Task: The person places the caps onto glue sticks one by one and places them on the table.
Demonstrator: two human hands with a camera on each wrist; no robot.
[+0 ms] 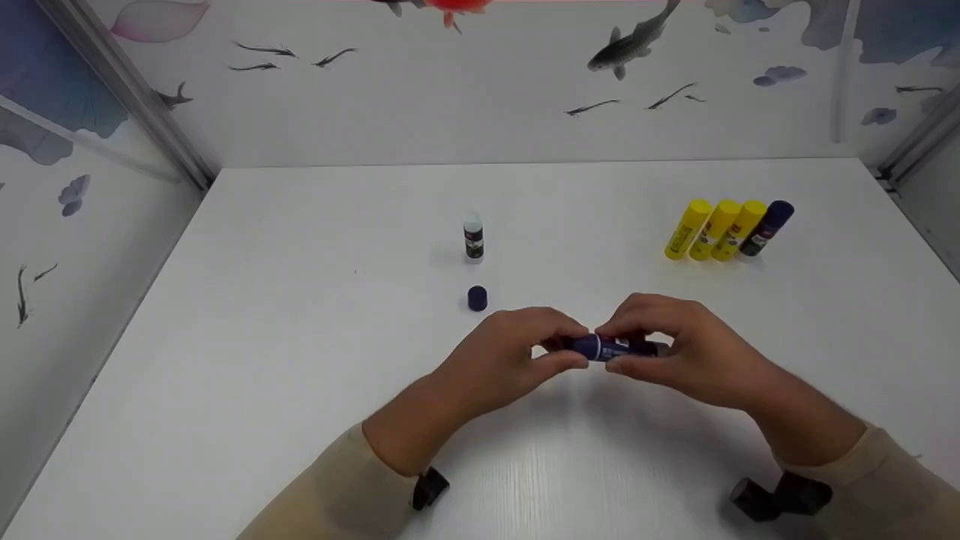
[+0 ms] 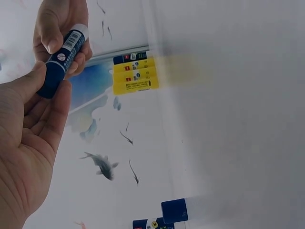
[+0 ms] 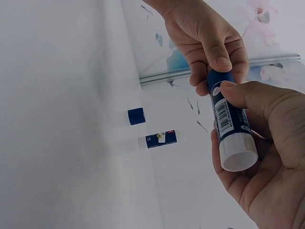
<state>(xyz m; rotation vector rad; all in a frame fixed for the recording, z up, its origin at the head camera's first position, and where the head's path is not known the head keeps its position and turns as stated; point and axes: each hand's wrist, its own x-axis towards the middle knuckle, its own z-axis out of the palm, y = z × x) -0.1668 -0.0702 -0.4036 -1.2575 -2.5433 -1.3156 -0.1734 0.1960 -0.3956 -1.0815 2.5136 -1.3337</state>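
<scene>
Between both hands, above the front part of the table, lies a dark blue glue stick [image 1: 613, 347] held level. My left hand [image 1: 517, 349] pinches its blue cap [image 2: 53, 78] between thumb and fingers. The labelled body [image 3: 226, 114] is gripped by my right hand [image 1: 686, 349], and the white base [image 3: 239, 151] points out past that hand. The cap sits on the body, with a thin pale line where they meet. Beyond the hands stand an uncapped glue stick [image 1: 474, 238] and, nearer, a loose blue cap [image 1: 477, 298].
At the back right, several glue sticks stand in a row: yellow ones [image 1: 721, 229] and, at the right end, a dark blue one [image 1: 766, 228]. White panels [image 1: 480, 97] with painted fish rise behind the table [image 1: 300, 337] and at its sides.
</scene>
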